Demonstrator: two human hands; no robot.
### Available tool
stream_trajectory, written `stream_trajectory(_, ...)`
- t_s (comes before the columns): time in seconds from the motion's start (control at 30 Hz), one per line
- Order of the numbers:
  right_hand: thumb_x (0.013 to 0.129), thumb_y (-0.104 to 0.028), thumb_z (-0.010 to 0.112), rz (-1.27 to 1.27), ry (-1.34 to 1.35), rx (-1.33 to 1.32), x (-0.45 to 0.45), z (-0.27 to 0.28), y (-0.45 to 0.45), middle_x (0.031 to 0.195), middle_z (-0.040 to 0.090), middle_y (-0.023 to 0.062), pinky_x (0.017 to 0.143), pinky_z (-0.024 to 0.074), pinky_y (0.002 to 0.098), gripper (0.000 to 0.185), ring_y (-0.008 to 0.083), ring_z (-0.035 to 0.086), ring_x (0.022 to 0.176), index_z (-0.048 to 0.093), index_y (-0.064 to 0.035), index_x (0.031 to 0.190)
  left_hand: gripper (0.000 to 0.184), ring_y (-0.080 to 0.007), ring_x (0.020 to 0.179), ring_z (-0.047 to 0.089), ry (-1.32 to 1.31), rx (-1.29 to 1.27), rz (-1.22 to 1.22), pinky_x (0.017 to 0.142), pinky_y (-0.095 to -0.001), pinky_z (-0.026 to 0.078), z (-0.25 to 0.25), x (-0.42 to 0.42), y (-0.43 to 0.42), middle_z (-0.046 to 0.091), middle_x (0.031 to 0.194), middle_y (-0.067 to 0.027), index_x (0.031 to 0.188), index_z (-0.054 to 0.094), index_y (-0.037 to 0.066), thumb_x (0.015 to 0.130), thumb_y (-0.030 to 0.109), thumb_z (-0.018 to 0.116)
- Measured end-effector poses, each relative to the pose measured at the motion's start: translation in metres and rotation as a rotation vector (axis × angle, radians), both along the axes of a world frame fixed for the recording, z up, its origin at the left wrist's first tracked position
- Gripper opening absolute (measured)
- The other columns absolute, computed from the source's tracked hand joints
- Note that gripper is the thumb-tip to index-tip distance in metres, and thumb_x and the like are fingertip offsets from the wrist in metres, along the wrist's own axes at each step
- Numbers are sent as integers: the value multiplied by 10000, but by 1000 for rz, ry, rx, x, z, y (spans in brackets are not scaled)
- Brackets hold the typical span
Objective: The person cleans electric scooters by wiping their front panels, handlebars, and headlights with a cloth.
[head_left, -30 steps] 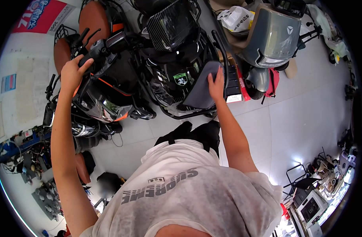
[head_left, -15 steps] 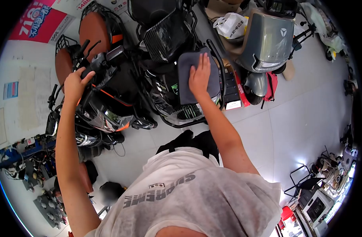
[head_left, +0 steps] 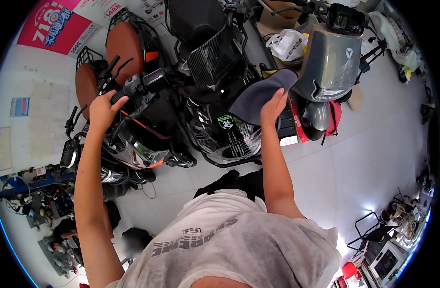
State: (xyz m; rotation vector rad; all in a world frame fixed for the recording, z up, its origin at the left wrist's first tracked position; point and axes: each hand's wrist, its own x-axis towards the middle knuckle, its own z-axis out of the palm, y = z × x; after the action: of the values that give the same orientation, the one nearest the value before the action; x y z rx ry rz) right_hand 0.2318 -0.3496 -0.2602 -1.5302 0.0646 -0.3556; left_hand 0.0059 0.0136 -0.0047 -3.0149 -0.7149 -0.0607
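Note:
On the left, my left hand (head_left: 104,111) is closed around the black handlebar grip (head_left: 118,98) of a black-and-orange scooter (head_left: 136,144). My right hand (head_left: 274,109) grips the near edge of a dark grey cloth (head_left: 262,96), its thumb and fingers along the edge. The cloth is bent and partly raised, and a yellow strip shows at its far side. It hangs over the right side of a black scooter (head_left: 222,127), whose glossy front carries a green badge (head_left: 225,122). The fingers' undersides are hidden.
A grey scooter (head_left: 332,62) stands at the right, with a white plastic bag (head_left: 287,44) beside it. A red box (head_left: 298,117) and pink bag (head_left: 333,117) sit near its front wheel. Brown-seated scooters (head_left: 125,45) line the left wall. Pale tiles (head_left: 359,153) cover the floor.
My right hand has moved right and nearer, lifting and bending the cloth that lay flat under it. The green badge is now uncovered. My left hand stays on the grip; the view has shifted slightly.

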Motion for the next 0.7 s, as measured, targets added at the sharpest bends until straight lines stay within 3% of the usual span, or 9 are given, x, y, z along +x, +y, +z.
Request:
stream_trajectory(0.1, 1080, -258, 394, 50, -32, -64, -3, 10, -25, 1322, 588, 281, 1045, 416, 409, 483, 401, 578, 1210, 473, 100, 1394, 573, -437, 789, 644, -4, -8, 5, 672, -482, 484, 1, 1, -3, 650, 751, -217, 922, 677, 21, 878, 592, 655)
stream_trajectory(0.17, 1088, -296, 387, 143, -123, -126, 1, 14, -37, 1359, 578, 237, 1066, 406, 374, 504, 334, 567, 1240, 474, 82, 1409, 571, -434, 785, 643, -9, -11, 15, 668, -482, 482, 2, 1, -5, 647, 741, -212, 904, 672, 19, 876, 589, 657)
stream_trajectory(0.3, 1088, -297, 380, 114, -223, -395, 17, 22, -57, 1404, 535, 250, 1105, 368, 389, 524, 359, 529, 1287, 429, 96, 1432, 564, -430, 785, 643, -37, -25, -10, 663, -476, 482, 2, 1, -6, 647, 737, -204, 889, 673, 22, 873, 585, 660)
stream_trajectory(0.37, 1087, -317, 383, 118, -88, -293, 27, 30, -68, 1482, 441, 300, 1160, 306, 419, 579, 411, 433, 1380, 383, 139, 1444, 562, -427, 785, 644, -37, -27, -3, 662, -475, 482, 4, 2, -6, 647, 736, -203, 888, 675, 23, 873, 585, 662)
stream_trajectory(0.5, 1088, -330, 385, 244, -138, -275, 49, 58, -95, 1482, 461, 258, 1157, 307, 394, 576, 363, 451, 1370, 379, 95, 1475, 565, -423, 761, 644, -46, -13, -24, 647, -471, 485, 2, 1, -4, 647, 727, -199, 886, 681, 26, 861, 591, 673)
stream_trajectory(0.57, 1090, -337, 386, 244, -33, -359, 59, 55, -106, 1498, 448, 246, 1161, 301, 383, 579, 347, 441, 1382, 381, 96, 1475, 566, -422, 751, 644, -53, -7, -24, 640, -470, 486, 0, 1, -3, 646, 723, -199, 886, 683, 28, 856, 593, 677)
stream_trajectory(0.7, 1092, -344, 382, 347, -70, -398, 72, 54, -111, 1519, 430, 233, 1176, 278, 384, 569, 341, 399, 1419, 403, 82, 1469, 567, -421, 746, 648, -5, -5, 12, 644, -468, 496, 4, 3, -4, 644, 711, -201, 898, 688, 26, 850, 591, 687)
